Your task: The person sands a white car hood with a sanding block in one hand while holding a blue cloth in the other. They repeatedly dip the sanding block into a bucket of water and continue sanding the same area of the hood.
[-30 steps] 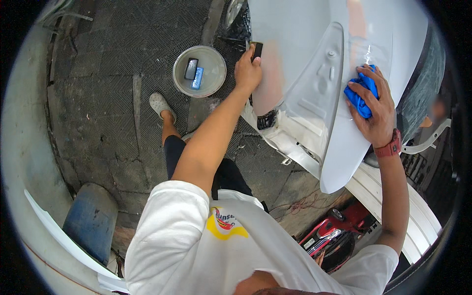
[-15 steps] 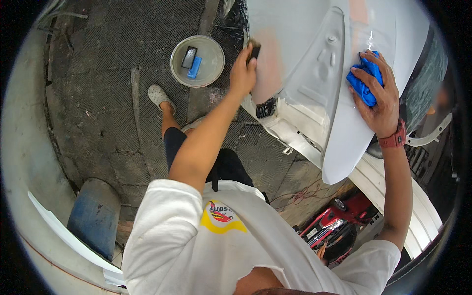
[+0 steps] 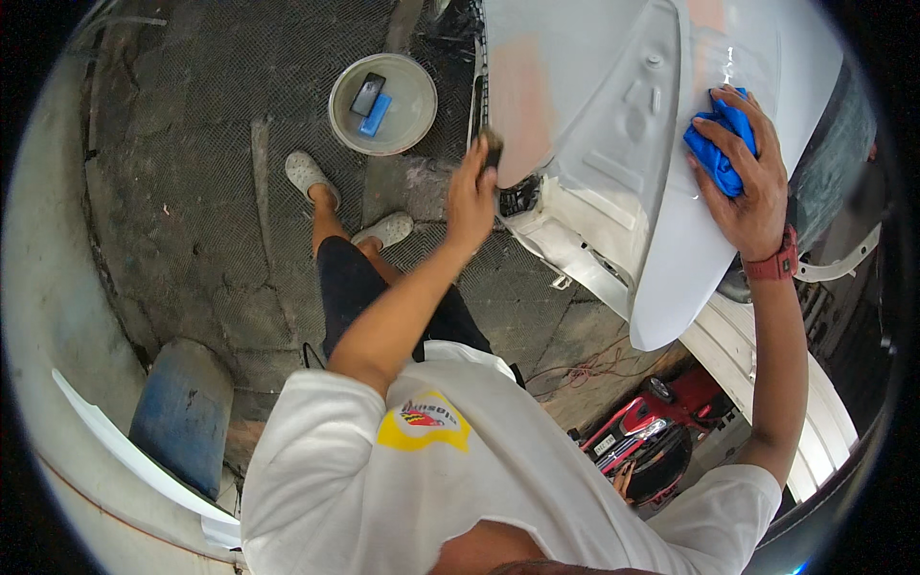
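Note:
My left hand [image 3: 469, 211] grips a small dark sanding block [image 3: 493, 150] at the left edge of a pale grey car panel [image 3: 613, 105]. Beside the block, a peach-coloured patch [image 3: 522, 96] shows in the panel's grey coat. My right hand [image 3: 762, 206] is closed over a crumpled blue cloth [image 3: 717, 165], resting on the smooth right part of the panel. Wet-looking glints show just above that cloth. Left of the panel, a round bucket [image 3: 412, 107] on the floor holds a black block [image 3: 367, 95] and a blue block [image 3: 376, 115].
A blue barrel [image 3: 182, 412] stands at the lower left, near a long white trim piece [image 3: 134, 455]. Below the panel are a thin reddish hose [image 3: 594, 369] and a red car [image 3: 652, 422]. A curved white bracket [image 3: 843, 266] juts out at the right. Patterned matting [image 3: 211, 220] covers the floor.
My left hand has moved down along the panel's edge with the sanding block. My right hand and the cloth have shifted slightly to the right.

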A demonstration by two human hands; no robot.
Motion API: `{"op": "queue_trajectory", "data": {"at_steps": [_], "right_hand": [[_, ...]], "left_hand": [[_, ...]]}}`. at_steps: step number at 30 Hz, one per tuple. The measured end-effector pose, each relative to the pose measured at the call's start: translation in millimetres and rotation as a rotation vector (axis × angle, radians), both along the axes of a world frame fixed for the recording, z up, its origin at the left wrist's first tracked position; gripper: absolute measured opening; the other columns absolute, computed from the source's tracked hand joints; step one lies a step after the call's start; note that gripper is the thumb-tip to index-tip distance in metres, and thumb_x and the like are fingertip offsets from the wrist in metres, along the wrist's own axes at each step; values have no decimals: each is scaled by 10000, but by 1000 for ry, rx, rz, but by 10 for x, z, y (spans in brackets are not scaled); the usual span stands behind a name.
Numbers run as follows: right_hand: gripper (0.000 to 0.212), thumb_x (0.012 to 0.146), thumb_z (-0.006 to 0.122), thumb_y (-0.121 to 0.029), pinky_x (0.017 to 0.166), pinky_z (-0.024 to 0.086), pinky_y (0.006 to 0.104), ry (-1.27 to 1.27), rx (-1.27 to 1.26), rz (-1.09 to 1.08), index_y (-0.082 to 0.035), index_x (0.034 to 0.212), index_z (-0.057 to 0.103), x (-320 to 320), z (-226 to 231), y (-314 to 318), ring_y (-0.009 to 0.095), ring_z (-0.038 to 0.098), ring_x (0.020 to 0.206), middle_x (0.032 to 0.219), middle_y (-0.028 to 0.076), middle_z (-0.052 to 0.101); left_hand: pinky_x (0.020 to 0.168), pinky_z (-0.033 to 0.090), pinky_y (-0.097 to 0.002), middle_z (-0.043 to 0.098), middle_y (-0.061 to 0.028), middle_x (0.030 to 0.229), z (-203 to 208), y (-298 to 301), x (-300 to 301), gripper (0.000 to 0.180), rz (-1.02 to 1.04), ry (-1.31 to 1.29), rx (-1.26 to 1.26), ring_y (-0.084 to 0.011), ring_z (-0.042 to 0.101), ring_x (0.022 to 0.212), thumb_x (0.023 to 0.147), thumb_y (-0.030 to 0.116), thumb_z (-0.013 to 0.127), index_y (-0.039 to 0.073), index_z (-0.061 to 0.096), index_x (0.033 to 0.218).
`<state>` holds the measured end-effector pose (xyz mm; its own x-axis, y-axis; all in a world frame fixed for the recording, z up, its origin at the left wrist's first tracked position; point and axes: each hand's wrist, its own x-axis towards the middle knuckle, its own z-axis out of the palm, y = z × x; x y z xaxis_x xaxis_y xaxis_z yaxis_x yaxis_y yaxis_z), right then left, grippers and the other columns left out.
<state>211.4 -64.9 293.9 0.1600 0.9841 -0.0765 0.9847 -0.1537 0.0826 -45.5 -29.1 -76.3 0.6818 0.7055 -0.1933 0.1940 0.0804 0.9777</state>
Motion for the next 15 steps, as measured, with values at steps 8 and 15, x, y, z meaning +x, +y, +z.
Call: {"op": "queue_trajectory", "data": {"at_steps": [8,15], "right_hand": [[418,851,869,-61,1230,493,565,-5,-4,23,-109,1260,799,11,5,88,465,616,1439,1505,181,678],[422,857,869,-64,1217,503,556,5,-14,-11,-118,1270,799,-2,39,-12,457,615,1443,1509,175,677]], "left_hand": [[1293,380,-513,502,-209,1730,-241,618,519,609,9,60,-85,-437,521,1547,1128,164,598,113,471,1722],[1275,388,-482,555,-173,1699,247,-258,-227,587,-28,7,113,-392,527,1543,1135,212,591,133,503,1709]]}}
